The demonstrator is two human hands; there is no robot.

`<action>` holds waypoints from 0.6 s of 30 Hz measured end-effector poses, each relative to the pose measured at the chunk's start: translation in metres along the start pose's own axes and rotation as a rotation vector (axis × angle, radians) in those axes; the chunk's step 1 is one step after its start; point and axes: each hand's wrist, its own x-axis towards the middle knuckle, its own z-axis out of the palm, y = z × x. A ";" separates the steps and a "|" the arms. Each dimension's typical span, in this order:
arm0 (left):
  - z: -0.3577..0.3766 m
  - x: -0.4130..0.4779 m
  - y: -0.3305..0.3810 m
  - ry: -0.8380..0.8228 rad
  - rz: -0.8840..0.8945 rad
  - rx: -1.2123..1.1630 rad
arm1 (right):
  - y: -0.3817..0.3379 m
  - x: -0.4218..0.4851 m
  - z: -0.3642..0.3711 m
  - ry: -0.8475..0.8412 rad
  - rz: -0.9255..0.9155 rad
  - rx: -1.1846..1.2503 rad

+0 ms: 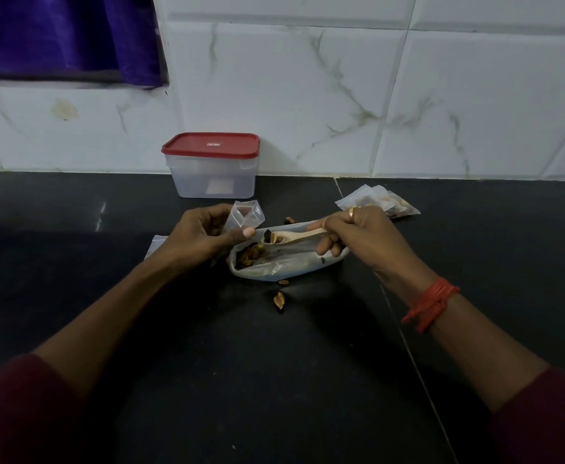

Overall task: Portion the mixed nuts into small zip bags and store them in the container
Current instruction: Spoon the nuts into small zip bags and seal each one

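My left hand [204, 234] pinches a small clear zip bag [246, 214] with its mouth held open, just left of the big nut bag. My right hand [358, 234] grips a wooden spoon [294, 236] whose bowl carries a few nuts beside the small bag's mouth. The large plastic bag of mixed nuts [281, 262] lies flat on the black counter under both hands. A clear container with a red lid [211, 165] stands shut against the wall behind. Filled small zip bags [383, 200] lie to the right, behind my right hand.
Loose nuts lie on the dark counter [274, 380]: one [279, 300] in front of the big bag, one [289, 220] behind it. More empty bags [155, 244] peek out under my left wrist. A white marble-tiled wall [341, 95] closes the back; a purple curtain [63, 35] hangs top left.
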 end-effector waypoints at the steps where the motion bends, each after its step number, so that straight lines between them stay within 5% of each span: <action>1: 0.000 0.000 -0.001 -0.011 0.009 0.000 | -0.001 0.000 -0.001 0.023 -0.002 0.025; 18: 0.004 -0.002 0.001 0.007 0.042 0.014 | 0.010 0.001 0.047 0.081 -0.271 -0.095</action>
